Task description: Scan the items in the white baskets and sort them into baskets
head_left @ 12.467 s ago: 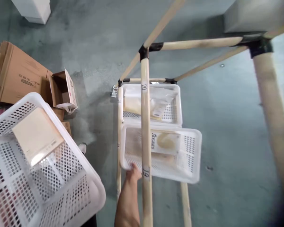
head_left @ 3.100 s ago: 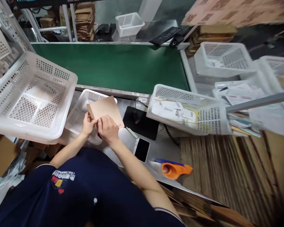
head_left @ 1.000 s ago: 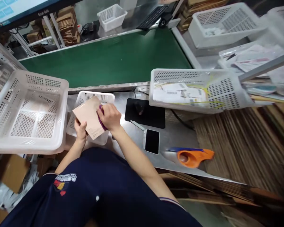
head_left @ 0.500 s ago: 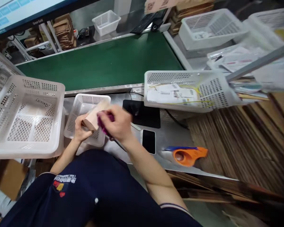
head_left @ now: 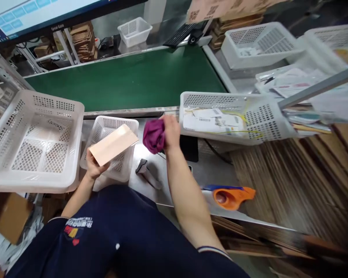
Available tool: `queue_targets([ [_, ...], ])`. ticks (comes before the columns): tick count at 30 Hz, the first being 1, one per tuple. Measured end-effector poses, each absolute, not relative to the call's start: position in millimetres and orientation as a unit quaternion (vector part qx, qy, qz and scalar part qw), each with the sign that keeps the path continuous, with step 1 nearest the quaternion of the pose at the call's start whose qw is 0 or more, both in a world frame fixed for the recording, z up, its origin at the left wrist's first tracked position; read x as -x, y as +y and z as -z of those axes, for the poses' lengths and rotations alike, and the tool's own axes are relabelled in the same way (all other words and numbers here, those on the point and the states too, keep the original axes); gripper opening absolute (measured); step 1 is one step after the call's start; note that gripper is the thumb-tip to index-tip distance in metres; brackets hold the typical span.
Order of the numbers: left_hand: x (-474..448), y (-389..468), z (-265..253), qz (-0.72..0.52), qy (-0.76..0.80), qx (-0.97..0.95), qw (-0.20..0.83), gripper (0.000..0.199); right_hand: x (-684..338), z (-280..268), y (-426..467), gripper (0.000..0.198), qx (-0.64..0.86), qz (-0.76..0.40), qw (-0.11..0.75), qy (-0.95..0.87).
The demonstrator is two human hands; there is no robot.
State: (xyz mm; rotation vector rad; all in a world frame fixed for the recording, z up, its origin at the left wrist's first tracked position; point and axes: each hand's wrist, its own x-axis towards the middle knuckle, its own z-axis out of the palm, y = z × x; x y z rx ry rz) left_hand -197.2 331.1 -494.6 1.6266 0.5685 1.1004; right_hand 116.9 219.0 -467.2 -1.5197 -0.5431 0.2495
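Note:
Above a small white basket (head_left: 124, 164), my left hand (head_left: 94, 166) is closed round the lower end of a pale pinkish cardboard box (head_left: 113, 144), which is tilted up to the right. My right hand (head_left: 171, 131) grips a crumpled purple cloth (head_left: 154, 136) over the steel table, apart from the box. Between my arms a handheld barcode scanner (head_left: 146, 173) lies on the metal surface. Partly behind my right forearm is a dark flat pad (head_left: 190, 148). The phone beside it is almost hidden by that arm.
A large white basket (head_left: 77, 154) stands at left. Beyond the table runs a green conveyor belt (head_left: 139, 77). On the right are a basket of labelled papers (head_left: 208, 119), an orange-and-blue tape dispenser (head_left: 230, 197) and stacked flat cardboard (head_left: 266, 170). A monitor (head_left: 46, 15) hangs at upper left.
My right hand has moved away from the box, up and to the right, with the purple cloth. The box shows more of its face, and the scanner has come into sight.

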Motion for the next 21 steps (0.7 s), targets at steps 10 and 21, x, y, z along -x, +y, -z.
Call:
queue_targets([
  [10,190,340,491,-0.339,0.175,-0.701,0.602,0.122,-58,452,153,0.072,0.713,-0.193,0.356,-0.572],
  [21,169,308,505,-0.35,0.163,-0.821,0.42,0.109,-68,441,157,0.079,0.695,-0.096,0.224,-0.676],
])
